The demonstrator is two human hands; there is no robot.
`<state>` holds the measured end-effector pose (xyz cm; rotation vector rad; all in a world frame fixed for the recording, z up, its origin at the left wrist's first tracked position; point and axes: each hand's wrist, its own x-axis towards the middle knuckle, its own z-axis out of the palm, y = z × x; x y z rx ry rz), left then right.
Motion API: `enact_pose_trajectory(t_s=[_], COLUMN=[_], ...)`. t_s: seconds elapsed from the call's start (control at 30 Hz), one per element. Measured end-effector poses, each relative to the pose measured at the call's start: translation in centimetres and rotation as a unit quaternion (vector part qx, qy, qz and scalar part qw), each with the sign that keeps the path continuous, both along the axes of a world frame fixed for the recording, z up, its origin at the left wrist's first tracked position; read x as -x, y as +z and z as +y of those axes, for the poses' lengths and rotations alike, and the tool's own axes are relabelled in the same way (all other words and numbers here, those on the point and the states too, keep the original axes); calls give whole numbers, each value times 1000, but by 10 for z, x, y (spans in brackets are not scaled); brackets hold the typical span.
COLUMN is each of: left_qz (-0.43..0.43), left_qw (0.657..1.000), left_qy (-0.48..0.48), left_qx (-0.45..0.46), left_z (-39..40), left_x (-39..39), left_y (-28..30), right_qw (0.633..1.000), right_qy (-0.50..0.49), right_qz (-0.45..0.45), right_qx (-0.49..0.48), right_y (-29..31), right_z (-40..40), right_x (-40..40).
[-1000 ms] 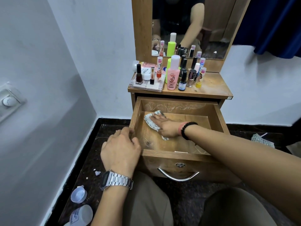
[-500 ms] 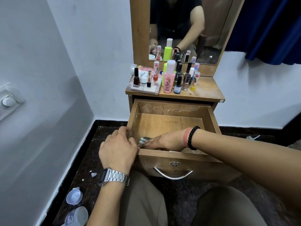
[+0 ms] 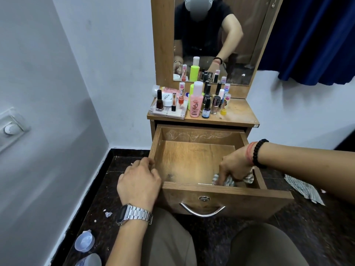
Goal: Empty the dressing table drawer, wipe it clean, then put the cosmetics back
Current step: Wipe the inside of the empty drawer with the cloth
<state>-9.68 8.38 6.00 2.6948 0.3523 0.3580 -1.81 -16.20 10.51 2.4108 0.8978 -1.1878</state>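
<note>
The wooden drawer (image 3: 194,160) of the dressing table is pulled out and holds no cosmetics. My right hand (image 3: 234,166) grips a checked cloth (image 3: 228,180) down in the drawer's front right corner. My left hand (image 3: 139,182) curls over the drawer's front left corner and holds it. The cosmetics stand on the table top (image 3: 240,114): a pink bottle (image 3: 196,99), a dark nail polish (image 3: 159,100), a neon green bottle (image 3: 191,95) and several small bottles and tubes.
A mirror (image 3: 211,39) rises behind the table top. Another checked cloth (image 3: 303,189) lies on the dark floor to the right. A plastic cap (image 3: 84,241) and a white bottle (image 3: 90,261) lie on the floor at the lower left. A blue curtain (image 3: 315,39) hangs at the right.
My right hand has swept the cloth from the drawer's back left, along the front, to its front right corner. My left hand has stayed on the front left corner.
</note>
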Motion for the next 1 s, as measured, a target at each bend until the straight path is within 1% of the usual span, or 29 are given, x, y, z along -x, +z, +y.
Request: enact_pose_trajectory(t_s=[0.07, 0.1, 0.13, 0.2, 0.27, 0.3, 0.33, 0.37, 0.4, 0.47, 0.5, 0.53, 0.6, 0.7, 0.77, 0.9, 1.0], left_qz=[1, 1, -1, -1, 0, 0, 0, 1, 3, 6, 8, 9, 10, 16, 18, 20, 17], left_qw=[1000, 1000, 1000, 1000, 1000, 1000, 1000, 1000, 1000, 1000, 1000, 1000, 1000, 999, 999, 999, 1000], left_qy=[0, -1, -2, -4, -8, -10, -11, -11, -11, -11, -11, -11, -8, -6, -4, -4, -7], left_qx=[2, 4, 6, 11, 14, 12, 10, 11, 14, 17, 17, 18, 21, 27, 28, 25, 25], left_z=[-1, -1, 0, 0, 0, 0, 0, 0, 0, 1, 0, 0, -1, -2, -2, -5, -5], left_x=[1, 1, 1, 1, 0, 0, -1, -1, -1, 0, 0, 0, 1, 1, 1, 2, 4], left_y=[1, 2, 2, 1, 1, 1, 1, 1, 1, 1, 1, 2, 3, 4, 4, 5, 6], right_qw=[997, 996, 996, 990, 958, 938, 926, 928, 944, 974, 978, 978, 973, 970, 968, 975, 972], right_qy=[-17, -27, -33, -60, -130, -162, -182, -188, -183, -176, -174, -178, -167, -144, -138, -110, -77], right_qz=[12, 4, -22, -126, -223, -256, -278, -281, -253, -144, -109, -104, -155, -195, -206, -191, -219], right_qx=[71, 89, 84, 0, -122, -167, -179, -157, -104, 5, 26, 15, -29, -22, -27, -23, -27], right_y=[5, 8, 13, 23, 31, 31, 27, 20, 11, -5, -10, -11, -14, -26, -32, -36, -44], right_z=[2, 2, 1, -4, -12, -15, -16, -16, -14, -12, -12, -13, -17, -18, -20, -27, -29], right_x=[-1, -2, -5, -14, -23, -24, -23, -20, -15, -7, -6, -6, -8, -3, 1, 4, 7])
